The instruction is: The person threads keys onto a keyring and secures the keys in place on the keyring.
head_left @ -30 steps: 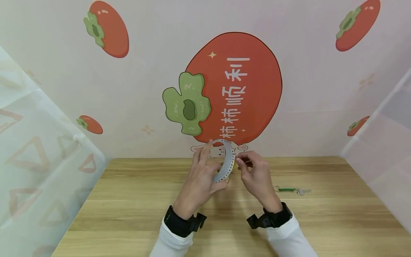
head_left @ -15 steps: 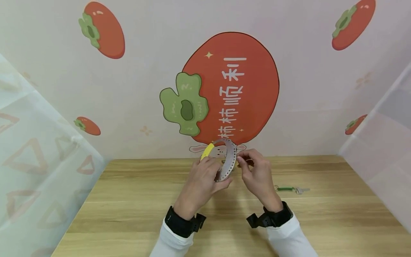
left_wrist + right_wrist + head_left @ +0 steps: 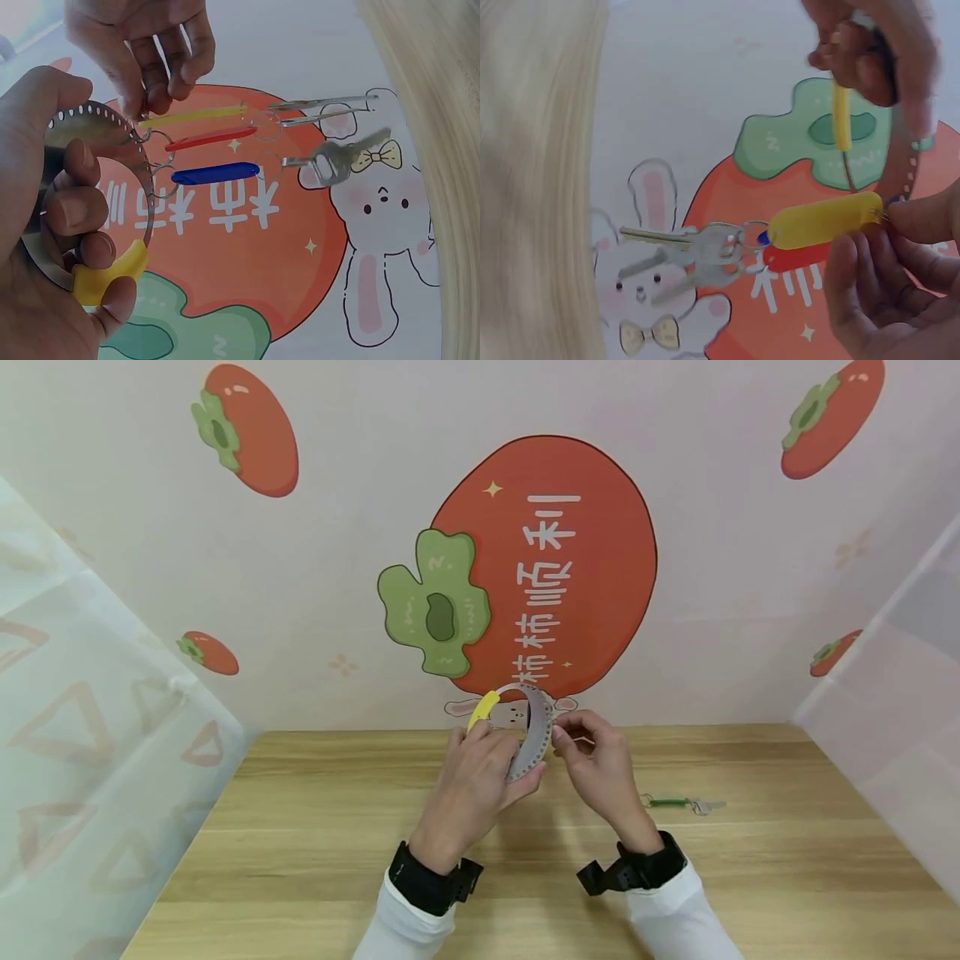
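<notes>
My left hand (image 3: 472, 797) grips a flat metal hoop (image 3: 540, 727) with small holes along its rim and a yellow grip (image 3: 483, 710). Its fingers curl through the hoop's middle. At the rim, my right hand (image 3: 600, 768) pinches the small wire ring of a yellow key tag (image 3: 817, 221); whether that ring passes through a hole I cannot tell. In the left wrist view, a red key tag (image 3: 210, 139) and a blue key tag (image 3: 216, 174) hang from the rim by wire rings. Metal keys (image 3: 334, 161) dangle from the tags' far ends.
A green key tag (image 3: 670, 802) with a key lies on the wooden table (image 3: 315, 860), right of my right hand. Behind stands a white backdrop (image 3: 330, 527) with printed persimmons and a rabbit. White cloth panels slope at both sides.
My left fingers, stretched up along the hoop a second ago, are now curled down into it, uncovering the yellow grip. The right hand stays at the rim, almost unmoved.
</notes>
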Demonstrator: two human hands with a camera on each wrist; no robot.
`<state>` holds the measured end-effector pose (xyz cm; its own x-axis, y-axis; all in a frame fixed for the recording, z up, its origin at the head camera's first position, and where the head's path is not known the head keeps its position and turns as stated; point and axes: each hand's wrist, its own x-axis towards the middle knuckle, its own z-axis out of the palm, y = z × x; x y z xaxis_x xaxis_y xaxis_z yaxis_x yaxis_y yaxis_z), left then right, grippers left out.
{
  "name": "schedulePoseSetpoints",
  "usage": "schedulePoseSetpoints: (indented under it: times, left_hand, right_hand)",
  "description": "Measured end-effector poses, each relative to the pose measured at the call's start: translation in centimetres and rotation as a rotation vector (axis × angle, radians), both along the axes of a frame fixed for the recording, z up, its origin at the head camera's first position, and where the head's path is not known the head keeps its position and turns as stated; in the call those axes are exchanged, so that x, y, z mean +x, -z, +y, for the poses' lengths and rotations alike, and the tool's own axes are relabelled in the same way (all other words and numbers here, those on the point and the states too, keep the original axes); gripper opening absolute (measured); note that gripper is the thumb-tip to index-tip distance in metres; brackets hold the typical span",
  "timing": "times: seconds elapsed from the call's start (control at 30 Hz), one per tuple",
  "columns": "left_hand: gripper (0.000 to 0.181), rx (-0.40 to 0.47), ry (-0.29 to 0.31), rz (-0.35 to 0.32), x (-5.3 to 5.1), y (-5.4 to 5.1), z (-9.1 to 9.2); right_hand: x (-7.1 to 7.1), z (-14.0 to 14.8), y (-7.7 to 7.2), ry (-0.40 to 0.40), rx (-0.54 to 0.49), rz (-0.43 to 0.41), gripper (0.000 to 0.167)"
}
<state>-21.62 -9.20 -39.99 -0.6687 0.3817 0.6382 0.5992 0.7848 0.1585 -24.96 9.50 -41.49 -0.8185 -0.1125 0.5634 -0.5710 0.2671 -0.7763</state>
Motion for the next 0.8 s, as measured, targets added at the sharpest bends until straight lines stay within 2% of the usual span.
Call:
schedulePoseSetpoints:
  times: [0.13,0.2,0.33,0.4,0.5,0.67,0.73,0.8]
  left_hand:
    - [0.03,-0.013,0.001,-0.03,0.0,0.0,0.1]
    - [0.03,-0.021,0.003,-0.041,0.0,0.0,0.1]
    - [0.032,-0.029,0.005,-0.045,0.0,0.0,0.1]
    - [0.031,-0.024,0.006,-0.04,0.0,0.0,0.1]
    - [0.029,-0.014,0.004,-0.026,0.0,0.1,0.1]
    - [0.029,-0.006,0.006,-0.016,0.0,0.1,0.2]
    - [0.029,-0.002,0.009,-0.017,0.0,0.2,0.2]
    - [0.031,-0.003,0.006,-0.013,0.0,0.1,0.2]
  right_hand:
    - [0.0,0.4,-0.4,-0.103,-0.107,-0.209,0.011]
    - [-0.1,0.6,-0.6,-0.14,-0.138,-0.282,0.014]
    - [-0.1,0.7,-0.6,-0.162,-0.146,-0.322,0.016]
    - [-0.2,0.6,-0.5,-0.147,-0.136,-0.298,0.014]
    - [-0.2,0.3,-0.1,-0.074,-0.071,-0.181,0.011]
    - [-0.1,-0.3,0.4,0.159,0.097,0.088,0.006]
    - [-0.1,-0.5,0.5,0.218,0.121,0.139,0.006]
    - [-0.1,-0.6,0.6,0.238,0.115,0.138,0.008]
